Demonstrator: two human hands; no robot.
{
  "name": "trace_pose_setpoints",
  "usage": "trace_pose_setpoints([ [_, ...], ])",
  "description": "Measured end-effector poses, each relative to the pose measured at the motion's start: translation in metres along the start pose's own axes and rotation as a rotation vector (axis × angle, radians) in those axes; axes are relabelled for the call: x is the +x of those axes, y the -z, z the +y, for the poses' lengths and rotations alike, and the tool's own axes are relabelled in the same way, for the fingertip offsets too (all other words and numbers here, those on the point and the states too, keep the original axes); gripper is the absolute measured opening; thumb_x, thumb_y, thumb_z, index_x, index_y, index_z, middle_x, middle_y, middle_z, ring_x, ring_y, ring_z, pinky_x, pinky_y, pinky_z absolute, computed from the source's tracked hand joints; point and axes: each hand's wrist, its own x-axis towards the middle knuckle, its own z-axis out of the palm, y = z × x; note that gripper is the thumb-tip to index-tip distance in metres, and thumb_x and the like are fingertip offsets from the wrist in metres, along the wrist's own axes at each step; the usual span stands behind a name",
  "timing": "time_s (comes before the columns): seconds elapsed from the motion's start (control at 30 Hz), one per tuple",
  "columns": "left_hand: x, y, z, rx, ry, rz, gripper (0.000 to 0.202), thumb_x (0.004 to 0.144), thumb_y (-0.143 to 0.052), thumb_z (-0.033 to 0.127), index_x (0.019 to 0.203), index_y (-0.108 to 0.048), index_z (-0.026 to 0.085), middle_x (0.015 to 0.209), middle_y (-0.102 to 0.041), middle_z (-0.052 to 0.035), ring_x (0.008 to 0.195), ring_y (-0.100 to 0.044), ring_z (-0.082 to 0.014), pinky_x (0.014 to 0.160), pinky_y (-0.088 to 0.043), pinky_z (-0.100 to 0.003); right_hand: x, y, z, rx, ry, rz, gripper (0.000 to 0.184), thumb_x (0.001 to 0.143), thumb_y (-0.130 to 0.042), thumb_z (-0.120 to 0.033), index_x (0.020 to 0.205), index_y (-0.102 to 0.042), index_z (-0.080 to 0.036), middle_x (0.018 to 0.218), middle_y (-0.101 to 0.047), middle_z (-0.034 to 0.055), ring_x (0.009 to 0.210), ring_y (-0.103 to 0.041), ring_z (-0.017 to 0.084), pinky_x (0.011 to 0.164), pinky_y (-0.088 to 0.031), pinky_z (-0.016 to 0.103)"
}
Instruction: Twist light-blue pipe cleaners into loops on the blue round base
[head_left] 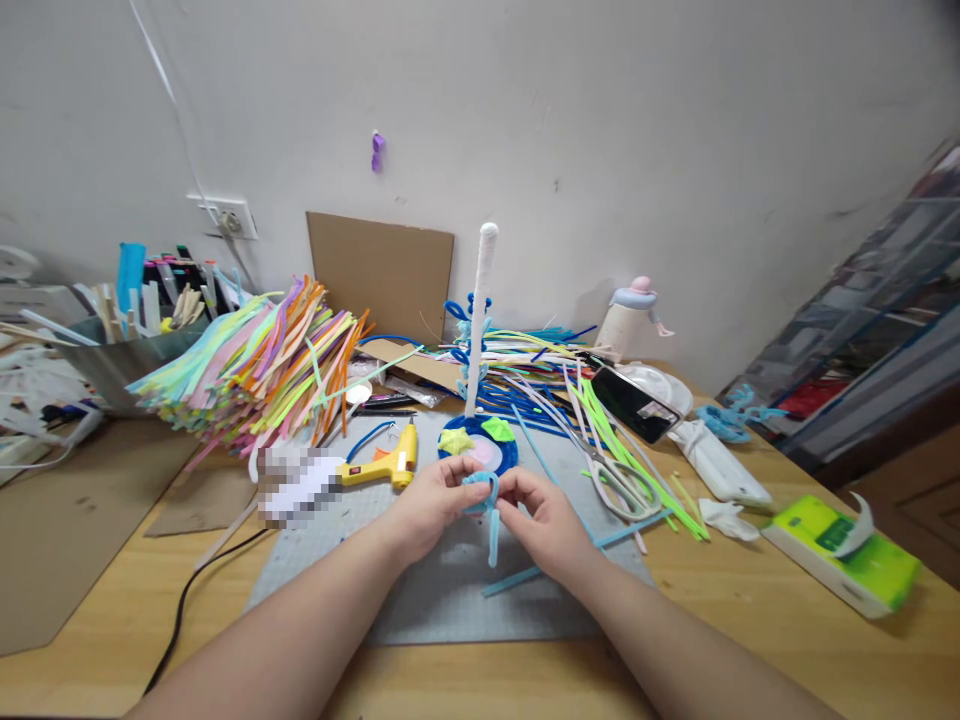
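Between my two hands is a light blue pipe cleaner [493,540], bent into a loop with a tail hanging down. My left hand [439,500] pinches the loop's left side, and my right hand [544,520] pinches it from the right. Just behind them stands a white upright post [480,310] on a round dark blue base [446,452]. Blue curled pieces are fixed along the post. A yellow star [455,441] and a green star [498,430] sit on the base. Loose light blue pipe cleaners [511,581] lie on the grey cutting mat [450,615] below.
A yellow glue gun [382,466] lies left of the base, scissors [621,484] to the right. A big bundle of coloured pipe cleaners [255,365] fills the left. At right are a phone [636,404], a white power bank-like block [720,463] and a green tissue pack [840,555].
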Motion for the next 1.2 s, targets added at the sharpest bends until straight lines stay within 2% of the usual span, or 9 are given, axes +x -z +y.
trace_pose_setpoints([
  [0.1, 0.0008, 0.0014, -0.0001, 0.001, 0.016, 0.004, 0.029, 0.056, -0.078, 0.025, 0.077, -0.062, 0.012, 0.072, -0.062, -0.0022, 0.065, -0.056, -0.0111, 0.065, -0.041, -0.024, 0.0006, -0.0018, -0.0004, 0.115, -0.061, -0.016, 0.004, 0.073, -0.055, -0.02, 0.071, -0.056, -0.017, 0.064, -0.052, -0.0022, 0.058, -0.047, 0.011, 0.056, -0.039, 0.023],
  [0.2, 0.0004, 0.0022, 0.0011, -0.031, 0.041, -0.003, 0.028, 0.056, -0.078, 0.024, 0.077, -0.063, 0.012, 0.072, -0.062, -0.0028, 0.064, -0.057, -0.0111, 0.066, -0.043, -0.025, 0.0017, -0.0024, -0.0021, 0.275, -0.16, -0.042, 0.01, 0.07, -0.06, -0.025, 0.069, -0.054, -0.017, 0.059, -0.05, -0.0039, 0.053, -0.044, 0.009, 0.051, -0.037, 0.021],
  [0.33, -0.0006, 0.0026, 0.0026, -0.056, 0.055, -0.013, 0.028, 0.057, -0.077, 0.023, 0.078, -0.063, 0.012, 0.072, -0.062, -0.003, 0.066, -0.058, -0.0129, 0.068, -0.045, -0.029, 0.0029, -0.0027, -0.0036, 0.387, -0.257, -0.058, 0.018, 0.068, -0.065, -0.032, 0.07, -0.055, -0.017, 0.06, -0.051, -0.0037, 0.052, -0.045, 0.009, 0.052, -0.037, 0.022],
  [0.57, 0.0022, 0.0039, -0.0037, 0.047, 0.029, 0.059, 0.028, 0.056, -0.077, 0.027, 0.075, -0.062, 0.013, 0.071, -0.061, -0.0013, 0.064, -0.056, -0.0118, 0.066, -0.044, -0.027, 0.0038, -0.0051, -0.0002, 0.328, -0.282, -0.044, 0.028, 0.063, -0.07, -0.037, 0.064, -0.052, -0.016, 0.056, -0.049, -0.0052, 0.05, -0.041, 0.008, 0.049, -0.032, 0.021],
  [0.73, 0.0066, 0.0061, -0.007, 0.424, -0.154, 0.085, 0.026, 0.058, -0.074, 0.03, 0.075, -0.064, 0.013, 0.072, -0.063, -0.0016, 0.068, -0.055, -0.0135, 0.067, -0.041, -0.024, 0.0045, -0.0047, 0.0029, 0.283, -0.312, -0.024, 0.029, 0.064, -0.067, -0.038, 0.06, -0.049, -0.016, 0.051, -0.045, -0.0062, 0.048, -0.038, 0.007, 0.047, -0.028, 0.02],
  [0.83, 0.0069, 0.007, -0.0055, 0.56, -0.169, 0.097, 0.021, 0.061, -0.07, 0.031, 0.07, -0.064, 0.013, 0.065, -0.061, -0.001, 0.061, -0.052, -0.0128, 0.061, -0.038, -0.024, 0.0043, -0.0052, 0.0045, 0.252, -0.291, -0.029, 0.028, 0.065, -0.066, -0.038, 0.06, -0.049, -0.016, 0.053, -0.046, -0.0056, 0.049, -0.038, 0.007, 0.049, -0.029, 0.021],
  [1.07, 0.0021, 0.0037, -0.001, 0.495, -0.117, 0.114, 0.023, 0.059, -0.071, 0.032, 0.057, -0.06, 0.012, 0.052, -0.052, 0.0022, 0.051, -0.042, -0.0085, 0.053, -0.03, -0.022, 0.0018, -0.0072, 0.006, 0.187, -0.302, -0.042, 0.027, 0.066, -0.064, -0.037, 0.059, -0.05, -0.015, 0.052, -0.045, -0.0052, 0.047, -0.036, 0.007, 0.048, -0.027, 0.021],
  [1.2, 0.003, 0.0037, -0.0013, 0.469, -0.099, 0.094, 0.024, 0.061, -0.07, 0.034, 0.065, -0.062, 0.012, 0.059, -0.057, 0.0009, 0.056, -0.046, -0.0091, 0.056, -0.033, -0.022, 0.0034, -0.0059, 0.0059, 0.215, -0.345, -0.035, 0.026, 0.064, -0.066, -0.035, 0.057, -0.049, -0.016, 0.048, -0.046, -0.006, 0.045, -0.037, 0.007, 0.046, -0.027, 0.021],
])
